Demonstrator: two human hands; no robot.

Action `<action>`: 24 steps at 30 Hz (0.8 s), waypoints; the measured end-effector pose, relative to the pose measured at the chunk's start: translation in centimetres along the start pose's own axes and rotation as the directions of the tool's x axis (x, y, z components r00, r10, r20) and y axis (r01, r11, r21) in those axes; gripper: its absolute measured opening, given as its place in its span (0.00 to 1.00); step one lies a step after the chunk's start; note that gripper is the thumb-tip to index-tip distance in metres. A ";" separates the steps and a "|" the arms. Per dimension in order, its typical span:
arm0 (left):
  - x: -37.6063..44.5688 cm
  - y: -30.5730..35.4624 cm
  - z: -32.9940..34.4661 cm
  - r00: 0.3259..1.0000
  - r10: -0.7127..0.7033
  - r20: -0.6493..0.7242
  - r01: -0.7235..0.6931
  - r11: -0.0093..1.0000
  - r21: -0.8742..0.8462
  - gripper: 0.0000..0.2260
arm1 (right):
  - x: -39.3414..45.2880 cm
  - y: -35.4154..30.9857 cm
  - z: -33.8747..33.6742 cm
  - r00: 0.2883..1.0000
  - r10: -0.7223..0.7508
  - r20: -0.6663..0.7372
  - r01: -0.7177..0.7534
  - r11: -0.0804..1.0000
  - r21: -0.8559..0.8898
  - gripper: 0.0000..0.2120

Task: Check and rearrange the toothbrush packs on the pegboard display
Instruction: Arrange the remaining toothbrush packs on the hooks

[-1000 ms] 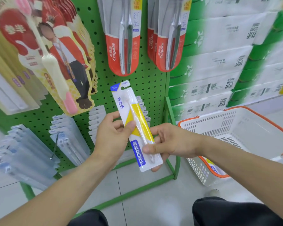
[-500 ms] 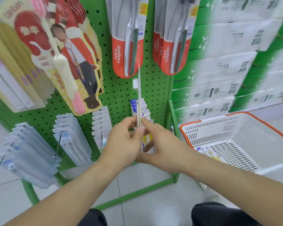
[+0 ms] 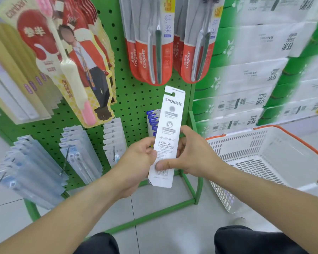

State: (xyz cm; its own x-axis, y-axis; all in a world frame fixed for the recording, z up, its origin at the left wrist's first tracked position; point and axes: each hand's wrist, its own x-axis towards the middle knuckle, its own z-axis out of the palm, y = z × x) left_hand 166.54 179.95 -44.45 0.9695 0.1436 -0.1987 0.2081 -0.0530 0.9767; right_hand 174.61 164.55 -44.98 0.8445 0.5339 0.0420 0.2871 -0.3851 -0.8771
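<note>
toothbrush pack (image 3: 168,136) is upright, white back showing, before the green pegboard (image 3: 136,99), under red packs (image 3: 151,52), left of a white basket (image 3: 264,158). left hand (image 3: 138,162) and right hand (image 3: 193,158) pinch its edges.

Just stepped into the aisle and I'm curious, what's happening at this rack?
A person holds one toothbrush pack upright in both hands, left hand and right hand, its printed white back facing them. It is in front of the green pegboard, not on a hook. A white basket stands to the right.
</note>
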 end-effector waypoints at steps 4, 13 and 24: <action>0.2 -0.8 -0.1 0.993 -0.023 0.119 0.008 0.993 0.119 0.16 | 1.0 0.2 -1.1 0.988 0.056 -0.147 -0.035 0.989 0.141 0.27; 0.5 -2.2 -0.5 0.986 -0.033 0.166 -0.041 0.904 0.425 0.19 | 2.4 2.0 -3.7 0.949 0.192 -0.249 -0.072 0.904 0.422 0.19; 1.4 -2.8 -0.7 0.985 0.152 0.087 -0.173 0.761 0.626 0.18 | 2.6 3.0 -4.6 0.927 0.215 -0.307 -0.070 0.904 0.422 0.19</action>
State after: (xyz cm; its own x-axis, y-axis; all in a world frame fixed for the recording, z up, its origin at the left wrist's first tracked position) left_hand 167.21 181.00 -47.44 0.9974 0.0471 -0.0547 0.0722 -0.6834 0.7264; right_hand 179.80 161.32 -45.23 0.9834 0.1812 -0.0029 0.0096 -0.0682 -0.9976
